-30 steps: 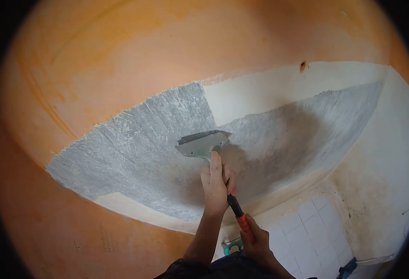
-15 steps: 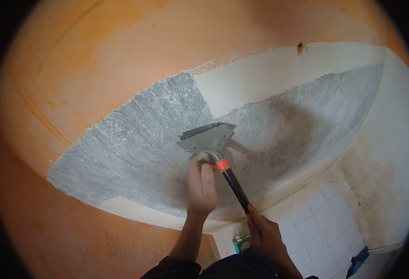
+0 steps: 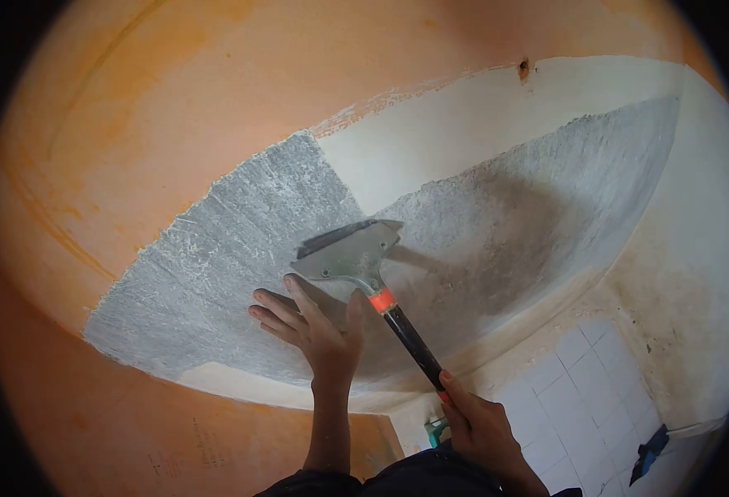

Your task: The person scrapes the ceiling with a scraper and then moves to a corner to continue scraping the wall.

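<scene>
My right hand (image 3: 478, 421) is wrapped round the lower end of a long-handled wall scraper (image 3: 414, 344) with a black handle and an orange-red collar. The scraper's broad metal head points up and left, over the grey stripped part of the wall (image 3: 232, 240). Just below that head, my left hand (image 3: 323, 331) is raised with its fingers spread and nothing in it. Its fingertips come close to the head's lower left corner.
Orange paint (image 3: 257, 83) covers the upper wall, and a white band (image 3: 439, 141) borders the grey patch. A small hole (image 3: 524, 69) sits near the top. White tiles (image 3: 584, 389) and a dark blue object (image 3: 649, 454) are at lower right; a green object (image 3: 436, 431) shows beside my wrist.
My left hand has come away from beside the scraper's neck, moving left, and its fingers have spread. The scraper head has shifted slightly left in view, still in my right hand.
</scene>
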A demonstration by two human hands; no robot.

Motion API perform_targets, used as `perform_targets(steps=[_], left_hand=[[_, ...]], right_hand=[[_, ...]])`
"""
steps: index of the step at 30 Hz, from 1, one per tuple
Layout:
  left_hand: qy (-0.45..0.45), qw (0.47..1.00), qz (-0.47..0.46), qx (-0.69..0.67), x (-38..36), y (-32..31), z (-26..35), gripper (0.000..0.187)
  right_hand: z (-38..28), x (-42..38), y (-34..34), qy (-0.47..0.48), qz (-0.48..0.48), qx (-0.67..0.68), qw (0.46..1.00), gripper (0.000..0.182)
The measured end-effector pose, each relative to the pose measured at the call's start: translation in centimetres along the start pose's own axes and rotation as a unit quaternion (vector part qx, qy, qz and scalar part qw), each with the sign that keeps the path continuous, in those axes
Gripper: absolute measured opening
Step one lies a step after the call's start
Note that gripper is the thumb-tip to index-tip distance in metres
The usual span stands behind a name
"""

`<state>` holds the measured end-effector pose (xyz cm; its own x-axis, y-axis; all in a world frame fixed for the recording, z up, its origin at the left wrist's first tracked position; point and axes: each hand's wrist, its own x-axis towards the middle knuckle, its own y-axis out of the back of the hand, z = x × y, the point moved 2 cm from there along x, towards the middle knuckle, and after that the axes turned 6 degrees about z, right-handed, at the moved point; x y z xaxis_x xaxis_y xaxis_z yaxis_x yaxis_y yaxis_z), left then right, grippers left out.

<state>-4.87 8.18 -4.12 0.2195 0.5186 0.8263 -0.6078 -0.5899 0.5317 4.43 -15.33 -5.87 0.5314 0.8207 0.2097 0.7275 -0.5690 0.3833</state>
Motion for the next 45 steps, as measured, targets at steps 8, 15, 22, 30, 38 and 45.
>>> perform_targets(steps=[8, 15, 22, 30, 38, 45], left_hand=[[-0.005, 0.997, -0.038, 0.060, 0.1, -0.5, -0.1, 0.110], [0.021, 0.997, -0.052, 0.058, 0.2, -1.0, 0.0, 0.113], [0.018, 0.997, -0.048, 0.059, 0.0, -1.4, -0.2, 0.115], [0.032, 0.996, -0.056, 0.056, 0.1, -1.1, 0.0, 0.116], [0.029, 0.997, -0.056, 0.047, 0.1, -1.0, -0.2, 0.117], [0.028, 0.996, -0.055, 0.060, -0.2, -1.5, -0.6, 0.117]], right_hand=[[0.1, 0.0, 0.0, -0.011, -0.005, 0.006, 1.000, 0.046], [-0.3, 0.2, 0.2, 0.001, 0.011, 0.015, 1.000, 0.044], [-0.4, 0.4, 0.1, 0.005, 0.014, 0.002, 1.000, 0.045], [-1.0, -0.1, -0.3, 0.007, 0.066, 0.023, 0.998, 0.045], [-1.3, -0.1, -0.3, 0.018, 0.040, 0.027, 0.999, 0.045], [-1.7, 0.2, -0.3, 0.026, 0.051, 0.025, 0.998, 0.046]])
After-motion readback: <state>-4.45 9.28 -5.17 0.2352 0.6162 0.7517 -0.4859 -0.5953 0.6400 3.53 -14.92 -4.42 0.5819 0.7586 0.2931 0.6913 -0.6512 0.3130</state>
